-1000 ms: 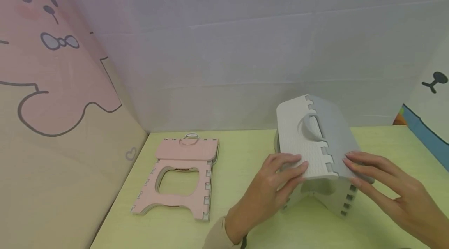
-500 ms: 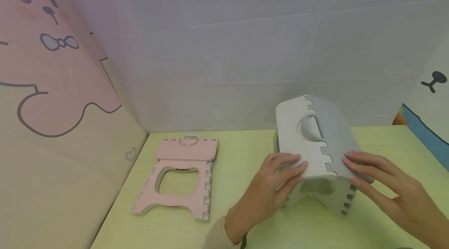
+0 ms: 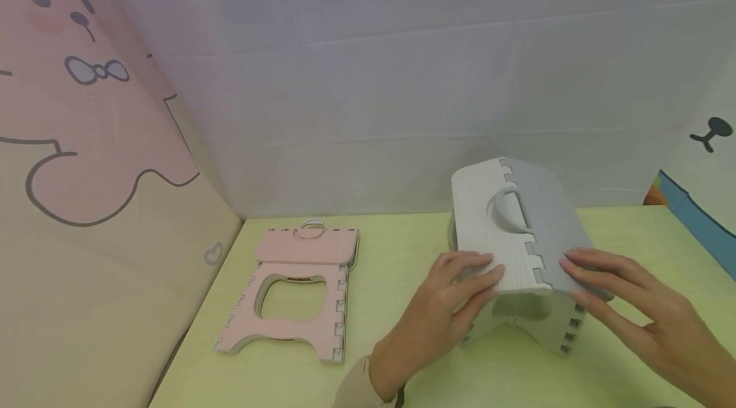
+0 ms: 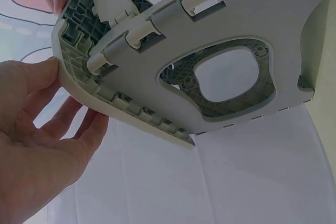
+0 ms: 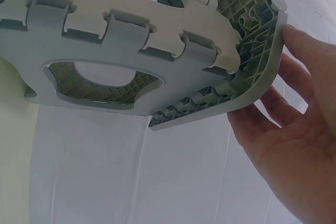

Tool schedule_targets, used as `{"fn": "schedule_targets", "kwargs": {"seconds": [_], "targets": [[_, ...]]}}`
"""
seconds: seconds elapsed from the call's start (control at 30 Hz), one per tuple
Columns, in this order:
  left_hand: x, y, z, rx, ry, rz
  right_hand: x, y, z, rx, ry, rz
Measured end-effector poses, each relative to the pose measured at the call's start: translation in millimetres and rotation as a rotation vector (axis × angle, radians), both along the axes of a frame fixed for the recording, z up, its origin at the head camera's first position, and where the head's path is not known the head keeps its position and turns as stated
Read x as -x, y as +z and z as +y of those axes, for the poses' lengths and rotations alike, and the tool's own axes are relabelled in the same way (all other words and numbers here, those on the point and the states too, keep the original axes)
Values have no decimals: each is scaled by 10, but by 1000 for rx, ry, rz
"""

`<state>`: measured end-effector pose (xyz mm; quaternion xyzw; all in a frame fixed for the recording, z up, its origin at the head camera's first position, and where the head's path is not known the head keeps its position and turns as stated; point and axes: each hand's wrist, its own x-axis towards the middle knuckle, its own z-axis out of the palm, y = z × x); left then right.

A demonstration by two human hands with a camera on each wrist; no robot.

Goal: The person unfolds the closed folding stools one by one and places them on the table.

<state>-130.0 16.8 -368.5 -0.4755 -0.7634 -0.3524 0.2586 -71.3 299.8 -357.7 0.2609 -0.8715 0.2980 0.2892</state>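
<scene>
A grey and white folding step stool (image 3: 554, 223) stands half unfolded at the right in the head view, its two top panels meeting in a raised ridge. A loop handle (image 3: 508, 210) lies at the ridge. My left hand (image 3: 443, 306) rests its fingertips on the white panel (image 3: 489, 223). My right hand (image 3: 650, 306) touches the grey panel near its front right corner. Both wrist views show the ribbed underside (image 4: 79, 40) and the folding leg panel (image 5: 100, 45); each hand's thumb is at the panel edge, with the fingers on the outer face.
A pink folding step stool (image 3: 287, 331) lies folded flat on the left of the pale green table (image 3: 397, 248). White sheeting (image 3: 368, 108) rises behind the table. A cartoon-printed sheet (image 3: 86, 140) hangs at the left, another at the right.
</scene>
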Motion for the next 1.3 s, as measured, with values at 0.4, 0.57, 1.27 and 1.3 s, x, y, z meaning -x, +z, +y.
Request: {"fn": "schedule_targets", "kwargs": {"seconds": [0.4, 0.57, 1.27, 1.3], "targets": [[4, -5, -6, 14, 5, 7, 28, 4, -25, -2, 12, 63], [6, -8, -7, 10, 4, 6, 28, 7, -31, -1, 8, 65], [13, -16, 0, 32, 12, 0, 11, -13, -15, -49, -26, 9], [13, -16, 0, 34, 13, 1, 4, -9, -15, -56, -33, -6]]}}
